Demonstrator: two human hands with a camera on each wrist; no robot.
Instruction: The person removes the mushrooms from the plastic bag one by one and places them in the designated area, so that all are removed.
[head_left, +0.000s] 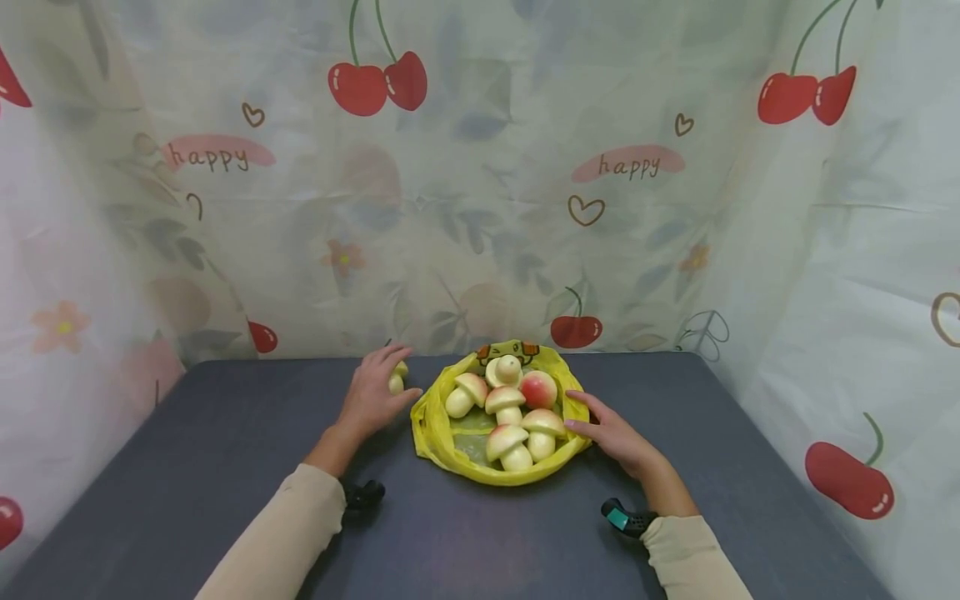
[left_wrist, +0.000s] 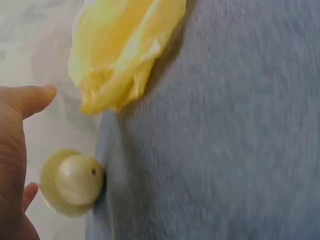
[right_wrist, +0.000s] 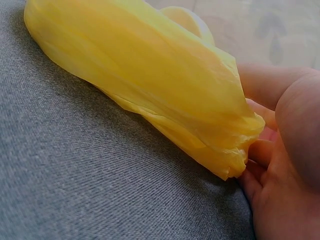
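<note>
A yellow plastic bag (head_left: 427,429) with its rim rolled open lies on the grey table, several toy mushrooms (head_left: 506,400) with cream stems and pink-tinged caps inside. A round red-and-cream piece (head_left: 538,389) sits among them. Left of the bag, my left hand (head_left: 375,392) reaches over a single mushroom (left_wrist: 77,180), its thumb apart from it and the fingers partly hiding it in the head view. My right hand (head_left: 618,433) holds the bag's right side, thumb over the rim and fingers (right_wrist: 260,152) against the outside.
The dark grey table (head_left: 510,542) ends at a hanging curtain (head_left: 450,208) printed with cherries, which also closes off both sides. At the back right corner, a thin looped line (head_left: 705,333) shows against the curtain.
</note>
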